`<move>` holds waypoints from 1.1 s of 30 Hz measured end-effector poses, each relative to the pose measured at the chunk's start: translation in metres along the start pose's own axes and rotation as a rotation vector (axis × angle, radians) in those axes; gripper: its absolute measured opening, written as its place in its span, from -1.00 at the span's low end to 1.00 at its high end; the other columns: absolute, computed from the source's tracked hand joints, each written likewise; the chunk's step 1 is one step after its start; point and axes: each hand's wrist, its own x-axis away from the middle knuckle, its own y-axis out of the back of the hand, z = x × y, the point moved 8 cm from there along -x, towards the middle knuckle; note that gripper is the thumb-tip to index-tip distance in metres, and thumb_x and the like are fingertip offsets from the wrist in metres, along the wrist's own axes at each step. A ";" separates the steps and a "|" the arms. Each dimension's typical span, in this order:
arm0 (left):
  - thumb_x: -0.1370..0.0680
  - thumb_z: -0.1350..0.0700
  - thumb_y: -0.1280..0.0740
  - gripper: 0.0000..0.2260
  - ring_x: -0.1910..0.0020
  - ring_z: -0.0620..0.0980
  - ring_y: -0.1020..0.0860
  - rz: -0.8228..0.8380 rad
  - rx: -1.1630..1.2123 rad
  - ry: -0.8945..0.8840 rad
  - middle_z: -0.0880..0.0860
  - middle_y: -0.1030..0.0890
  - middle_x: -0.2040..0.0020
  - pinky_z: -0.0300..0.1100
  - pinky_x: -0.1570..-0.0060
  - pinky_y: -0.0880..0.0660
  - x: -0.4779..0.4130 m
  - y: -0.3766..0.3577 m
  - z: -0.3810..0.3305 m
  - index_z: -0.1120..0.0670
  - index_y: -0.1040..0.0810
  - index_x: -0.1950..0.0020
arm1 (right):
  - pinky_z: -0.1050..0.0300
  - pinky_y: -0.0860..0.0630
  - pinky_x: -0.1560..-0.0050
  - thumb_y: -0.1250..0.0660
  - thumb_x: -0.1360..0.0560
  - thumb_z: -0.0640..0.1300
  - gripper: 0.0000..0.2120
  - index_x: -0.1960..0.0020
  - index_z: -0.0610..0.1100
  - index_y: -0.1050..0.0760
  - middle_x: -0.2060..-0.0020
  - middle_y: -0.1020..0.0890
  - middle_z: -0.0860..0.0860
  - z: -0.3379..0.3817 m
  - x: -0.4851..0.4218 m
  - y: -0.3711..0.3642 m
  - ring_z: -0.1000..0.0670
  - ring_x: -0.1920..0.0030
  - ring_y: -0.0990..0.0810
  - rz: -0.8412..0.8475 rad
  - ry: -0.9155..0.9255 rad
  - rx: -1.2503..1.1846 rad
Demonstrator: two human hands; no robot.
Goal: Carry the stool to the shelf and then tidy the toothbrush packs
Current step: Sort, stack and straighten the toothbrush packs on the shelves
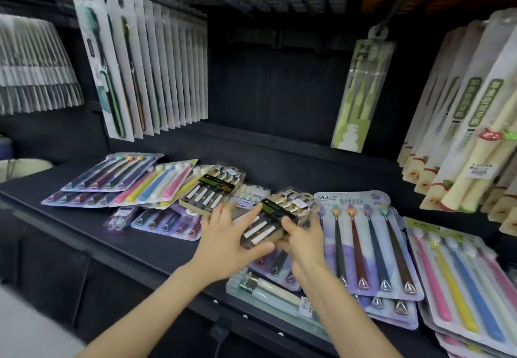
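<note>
Free room on the shelf (156, 248): bare black strip along the front left edge, and a bare band at the back under the hanging green pack (361, 94). Middle and right are covered by loose toothbrush packs (372, 245), overlapping. Hanging rows of packs (156, 77) crowd the upper left; stacked cream packs (470, 139) wall off the right.
</note>
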 end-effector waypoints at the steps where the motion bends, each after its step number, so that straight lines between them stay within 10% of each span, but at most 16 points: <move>1: -0.35 -0.57 0.20 -0.19 -0.40 0.19 -0.27 0.025 -0.002 0.028 0.18 -0.35 -0.39 0.18 -0.27 -0.21 -0.005 0.004 0.011 -0.21 -0.27 -0.46 | 0.01 -0.64 0.29 -0.25 -0.53 -0.43 -0.55 -0.36 -0.13 -0.33 -0.13 -0.61 -0.17 -0.002 -0.003 0.005 -0.22 -0.03 -0.64 -0.004 0.012 0.032; 5: -0.21 -0.59 0.39 0.05 -0.42 0.17 -0.23 0.022 0.001 0.271 0.19 -0.30 -0.43 0.08 -0.37 -0.12 -0.034 0.009 0.074 -0.09 -0.30 -0.47 | -0.24 -0.56 -0.07 -0.22 -0.49 -0.49 -0.52 -0.30 -0.07 -0.42 -0.05 -0.65 -0.06 0.001 -0.013 0.027 -0.17 -0.03 -0.64 -0.009 0.047 0.181; 11: -0.43 -0.44 -0.15 -0.18 -0.29 0.24 -0.40 0.298 -0.162 0.494 0.29 -0.43 -0.30 0.01 -0.22 -0.35 -0.066 -0.017 0.129 0.13 -0.21 -0.47 | 0.03 -0.64 0.29 -0.21 -0.53 -0.44 -0.54 -0.33 -0.07 -0.39 -0.04 -0.65 -0.14 -0.003 -0.025 0.037 -0.17 0.14 -0.68 0.040 -0.073 0.240; 14: -0.28 -0.44 -0.34 -0.25 -0.06 0.15 -0.55 0.332 -0.115 0.570 0.12 -0.60 -0.02 -0.06 -0.03 -0.47 -0.080 -0.017 0.141 0.14 -0.40 -0.16 | -0.12 -0.63 0.08 -0.23 -0.53 -0.42 -0.44 -0.45 -0.05 -0.30 -0.12 -0.63 -0.14 -0.008 -0.028 0.035 -0.17 0.07 -0.68 0.068 -0.071 0.301; 19: -0.21 -0.37 -0.45 -0.47 0.15 0.06 -0.56 0.403 -0.126 0.624 0.03 -0.51 0.31 -0.12 0.04 -0.47 -0.088 -0.020 0.140 0.08 -0.40 0.35 | 0.02 -0.64 0.27 -0.20 -0.53 -0.45 -0.49 -0.41 -0.11 -0.34 -0.04 -0.66 -0.13 -0.002 -0.022 0.034 -0.12 0.14 -0.69 0.074 -0.067 0.271; 23: -0.32 -0.20 -0.47 -0.54 0.43 -0.05 -0.40 0.357 -0.116 0.577 -0.01 -0.38 0.45 -0.24 0.47 -0.26 -0.089 -0.012 0.124 0.10 -0.34 0.43 | 0.00 -0.65 0.23 -0.18 -0.52 -0.47 -0.55 -0.28 -0.07 -0.42 -0.03 -0.65 -0.09 0.013 -0.012 0.037 -0.13 0.10 -0.68 0.085 -0.036 0.253; 28: -0.28 -0.28 -0.47 -0.45 0.18 0.08 -0.49 0.155 -0.251 0.471 0.05 -0.44 0.29 -0.15 0.28 -0.37 -0.084 0.003 0.110 0.12 -0.28 0.28 | 0.03 -0.64 0.20 -0.17 -0.52 -0.50 -0.53 -0.24 -0.02 -0.42 -0.03 -0.65 -0.02 0.030 0.002 0.044 -0.12 0.02 -0.66 0.104 0.013 0.239; 33: -0.40 0.01 -0.50 -0.62 0.39 0.06 -0.43 0.052 0.307 0.697 0.03 -0.38 0.46 -0.15 0.43 -0.25 -0.065 0.008 0.127 0.14 -0.34 0.35 | 0.09 -0.65 0.21 -0.16 -0.54 -0.47 -0.44 -0.45 -0.05 -0.32 -0.23 -0.58 -0.10 0.028 0.012 0.059 -0.15 -0.09 -0.63 0.093 -0.034 0.175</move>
